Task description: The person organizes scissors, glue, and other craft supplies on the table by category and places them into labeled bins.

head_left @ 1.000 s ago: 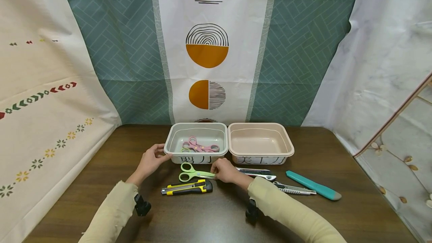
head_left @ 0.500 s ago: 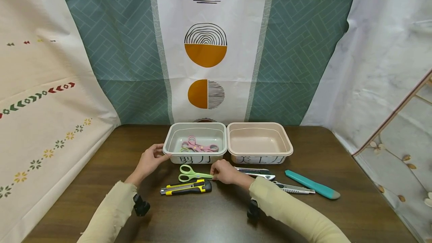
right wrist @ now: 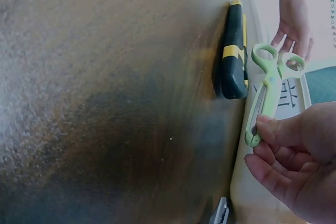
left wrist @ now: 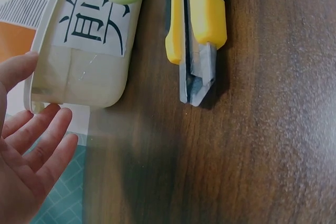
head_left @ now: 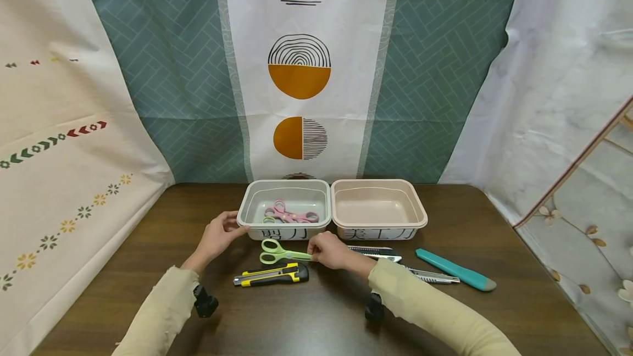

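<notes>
The right hand (head_left: 327, 250) pinches the green scissors (right wrist: 271, 93), likely light and stiff, aptly by their tips; the left hand (head_left: 218, 237), fingers extended, touches the grey bin (head_left: 292, 193) near the tabletop's (head_left: 282, 323) far edge.

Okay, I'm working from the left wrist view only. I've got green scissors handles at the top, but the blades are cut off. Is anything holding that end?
Observer: Yes, the right hand pinches the green scissors near the blade tip.
Operator: And what's inside the grey container by the left hand?
Observer: The head view shows pink scissors lying in it.
Operator: What stands on its right?
Observer: A pinkish-beige container, right alongside it.
</notes>
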{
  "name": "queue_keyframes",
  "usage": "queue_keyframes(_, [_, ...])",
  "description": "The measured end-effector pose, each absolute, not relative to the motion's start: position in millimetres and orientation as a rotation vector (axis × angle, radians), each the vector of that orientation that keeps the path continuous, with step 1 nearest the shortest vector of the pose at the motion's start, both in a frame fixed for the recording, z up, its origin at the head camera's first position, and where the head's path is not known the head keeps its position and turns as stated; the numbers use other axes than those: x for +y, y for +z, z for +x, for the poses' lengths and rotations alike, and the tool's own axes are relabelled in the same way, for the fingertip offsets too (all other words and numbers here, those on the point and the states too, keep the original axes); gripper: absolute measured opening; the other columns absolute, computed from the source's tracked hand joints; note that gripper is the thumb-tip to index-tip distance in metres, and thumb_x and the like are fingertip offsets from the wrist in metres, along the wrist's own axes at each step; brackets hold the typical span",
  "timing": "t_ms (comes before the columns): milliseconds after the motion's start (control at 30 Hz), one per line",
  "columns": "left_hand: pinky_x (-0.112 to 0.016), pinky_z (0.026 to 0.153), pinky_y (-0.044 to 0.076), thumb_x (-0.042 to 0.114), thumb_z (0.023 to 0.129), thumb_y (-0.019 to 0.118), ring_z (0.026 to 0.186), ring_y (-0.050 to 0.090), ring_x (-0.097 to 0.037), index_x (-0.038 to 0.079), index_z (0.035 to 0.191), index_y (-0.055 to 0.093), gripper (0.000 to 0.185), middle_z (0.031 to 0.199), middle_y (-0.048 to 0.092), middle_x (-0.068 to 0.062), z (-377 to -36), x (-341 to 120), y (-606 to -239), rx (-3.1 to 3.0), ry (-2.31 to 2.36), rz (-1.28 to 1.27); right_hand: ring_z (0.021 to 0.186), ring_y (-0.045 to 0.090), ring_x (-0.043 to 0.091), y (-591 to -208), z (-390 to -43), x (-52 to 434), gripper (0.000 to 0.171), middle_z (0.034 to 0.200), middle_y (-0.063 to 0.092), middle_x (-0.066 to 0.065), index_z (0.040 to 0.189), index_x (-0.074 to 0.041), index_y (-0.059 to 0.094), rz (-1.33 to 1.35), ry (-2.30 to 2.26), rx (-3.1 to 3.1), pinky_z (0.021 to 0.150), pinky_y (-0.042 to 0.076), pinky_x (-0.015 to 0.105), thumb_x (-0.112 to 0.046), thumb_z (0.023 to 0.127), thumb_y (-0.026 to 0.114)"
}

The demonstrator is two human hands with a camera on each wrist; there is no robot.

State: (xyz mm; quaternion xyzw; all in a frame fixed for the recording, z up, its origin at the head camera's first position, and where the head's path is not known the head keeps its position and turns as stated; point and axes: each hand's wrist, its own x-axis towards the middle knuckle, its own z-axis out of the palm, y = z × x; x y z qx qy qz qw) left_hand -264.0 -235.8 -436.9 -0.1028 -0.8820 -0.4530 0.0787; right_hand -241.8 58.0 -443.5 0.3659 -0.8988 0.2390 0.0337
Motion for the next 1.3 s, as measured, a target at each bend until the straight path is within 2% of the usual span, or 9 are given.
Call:
queue_keyframes(233, [-0.033,0.068,0.050,0.023,0.081,0.068,0.084,0.061,-0.028,-0.005,0.122,0.047,0.054,0.108,0.060,-0.024,-263.9,-236.1,-438.3,-2.636,-1.356,-0.309,0.056,0.044,0.002,-434.5,-236.6,59.0,0.010,0.060,0.057,-0.005,0.068,-0.007,0.063,1.148,0.741,-2.746,0.055,0.038,0.017,0.000,0.073,0.069])
queue_keyframes(867, [-0.028,0.066,0.049,0.020,0.081,0.068,0.084,0.061,-0.029,-0.007,0.122,0.047,0.053,0.107,0.060,-0.024,-261.7,-234.4,-434.4,-2.632,-1.348,-0.326,0.062,0.049,0.004,-411.6,-235.9,59.6,0.005,0.069,0.061,-0.001,0.077,-0.005,0.065,1.148,0.743,-2.719,0.060,0.042,0.019,0.000,0.076,0.066])
queue_keyframes(1300, [-0.033,0.069,0.050,0.021,0.082,0.068,0.086,0.060,-0.031,-0.006,0.122,0.047,0.053,0.109,0.059,-0.025,-261.4,-235.1,-435.2,-2.634,-1.354,-0.325,0.060,0.049,0.006,-399.5,-243.6,66.4,0.007,0.066,0.058,-0.001,0.074,-0.003,0.062,1.219,0.835,-2.646,0.059,0.044,0.024,0.003,0.077,0.064])
